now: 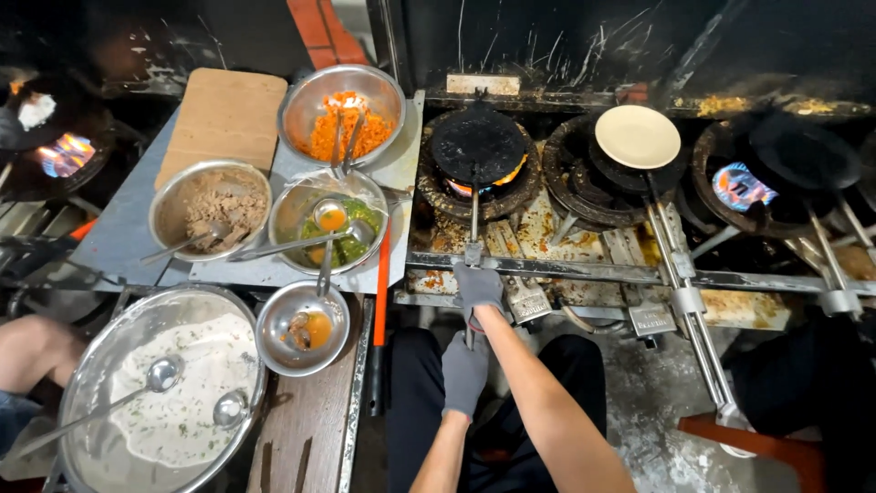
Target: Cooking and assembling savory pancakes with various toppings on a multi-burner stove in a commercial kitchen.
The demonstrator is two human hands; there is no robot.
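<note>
- Landmark: the dark round pan, closed, sitting over a lit burner at the left end of the stove row; flame shows under its near-right edge.
- Pan handle: a long metal rod running straight from the pan toward the person, so the grip stays clear of the flame.
- Right hand, grey glove, sits at the near end of the handle; fingers curled around the rod.
- Left hand, grey glove, lies just nearer the body on the same line; fingers wrapped on the rod's tail end. Judged a two-hand grip for leverage on a long arm.
- Right of the pan: a second burner carrying an open pan with pale batter; further right, a third burner with a blue flame.
- Left of the pan: a grey tabletop with a bowl of orange shreds, a bowl of brown filling, a bowl of greens, and a small sauce bowl.
- Big batter basin sits nearest the person, far left.
- Open room: the stove's front rail is crowded with neighbouring handles; free space lies below, toward the lap.
</note>
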